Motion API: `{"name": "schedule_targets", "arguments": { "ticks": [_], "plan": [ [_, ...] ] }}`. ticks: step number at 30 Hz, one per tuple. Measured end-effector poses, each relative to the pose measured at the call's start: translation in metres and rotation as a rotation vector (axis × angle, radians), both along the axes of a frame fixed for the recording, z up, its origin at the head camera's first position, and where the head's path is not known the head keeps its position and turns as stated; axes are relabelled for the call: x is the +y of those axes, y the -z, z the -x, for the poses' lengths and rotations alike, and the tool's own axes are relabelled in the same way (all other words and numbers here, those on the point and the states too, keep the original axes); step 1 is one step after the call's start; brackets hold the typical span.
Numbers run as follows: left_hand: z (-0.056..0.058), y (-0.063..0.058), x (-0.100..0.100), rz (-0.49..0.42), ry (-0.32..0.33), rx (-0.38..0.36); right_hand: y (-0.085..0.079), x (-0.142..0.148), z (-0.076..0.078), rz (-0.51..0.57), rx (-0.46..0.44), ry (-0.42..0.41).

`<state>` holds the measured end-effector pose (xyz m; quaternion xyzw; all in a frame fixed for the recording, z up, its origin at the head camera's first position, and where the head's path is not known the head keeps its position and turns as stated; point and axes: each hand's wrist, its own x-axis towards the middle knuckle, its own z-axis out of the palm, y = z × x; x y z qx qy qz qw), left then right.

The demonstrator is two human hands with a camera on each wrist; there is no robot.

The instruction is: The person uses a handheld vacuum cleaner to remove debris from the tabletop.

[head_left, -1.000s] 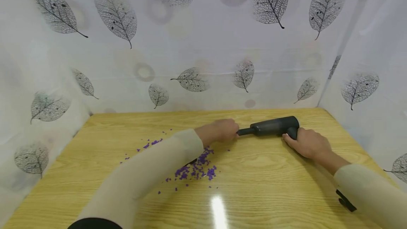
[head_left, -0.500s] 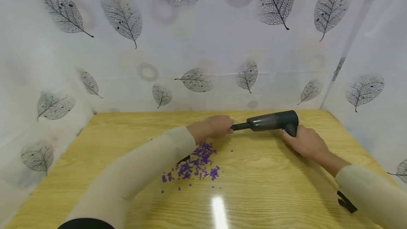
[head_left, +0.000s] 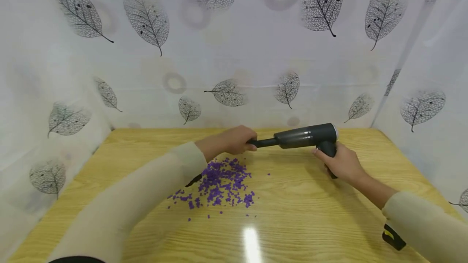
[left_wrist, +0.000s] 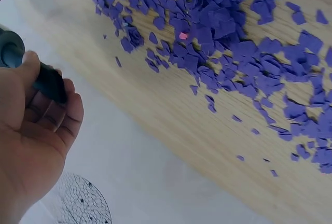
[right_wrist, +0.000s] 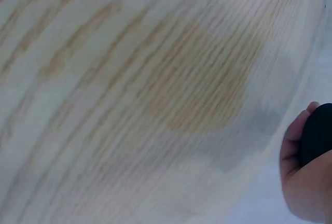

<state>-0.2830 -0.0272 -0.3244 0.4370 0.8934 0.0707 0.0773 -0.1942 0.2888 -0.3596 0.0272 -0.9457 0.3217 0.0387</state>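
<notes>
A dark handheld vacuum cleaner [head_left: 305, 136] with a clear grey dust cup is held above the wooden table, its narrow nozzle to the left. My right hand [head_left: 345, 163] grips its downward handle. My left hand [head_left: 239, 139] curls round the nozzle's end, most of which it hides. In the left wrist view, the thumb and fingers of that left hand [left_wrist: 33, 141] pinch the black nozzle tip [left_wrist: 50, 83]. The right wrist view catches the right hand [right_wrist: 301, 187] round the black handle [right_wrist: 317, 133]. Purple paper scraps [head_left: 223, 180] lie scattered beneath and in front of the left hand.
The yellowish wooden table [head_left: 310, 218] reaches back to a white curtain [head_left: 234, 52] printed with leaves. More curtain hangs along both sides. A tiny pink scrap [left_wrist: 183, 36] sits among the purple ones in the left wrist view.
Both hands have moved left together with the vacuum cleaner, lifting it slightly. The left forearm has shifted left, uncovering more of the purple pile. The head view has turned a little.
</notes>
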Motion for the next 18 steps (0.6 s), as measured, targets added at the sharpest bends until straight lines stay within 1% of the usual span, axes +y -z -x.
{"name": "schedule_targets", "arguments": {
  "ticks": [2,4,9,10,13,18],
  "plan": [
    [-0.001,-0.002,-0.005,-0.049,0.016,-0.007,0.000,-0.001,0.000,0.033,0.039,-0.018],
    [-0.003,-0.004,-0.008,-0.094,0.034,-0.014,0.000,0.002,0.002,0.037,0.094,-0.032],
    [-0.005,-0.006,-0.002,-0.145,0.068,-0.002,-0.001,0.015,0.007,0.047,0.196,-0.092],
    [-0.006,-0.007,0.001,-0.147,0.067,-0.001,-0.001,0.018,0.007,0.055,0.200,-0.103],
    [-0.009,-0.008,0.009,-0.159,0.082,-0.005,-0.002,0.025,0.009,0.121,0.158,-0.109],
    [-0.013,-0.008,0.027,-0.176,0.085,-0.048,0.001,0.037,0.009,0.276,0.069,-0.068]
  ]
}}
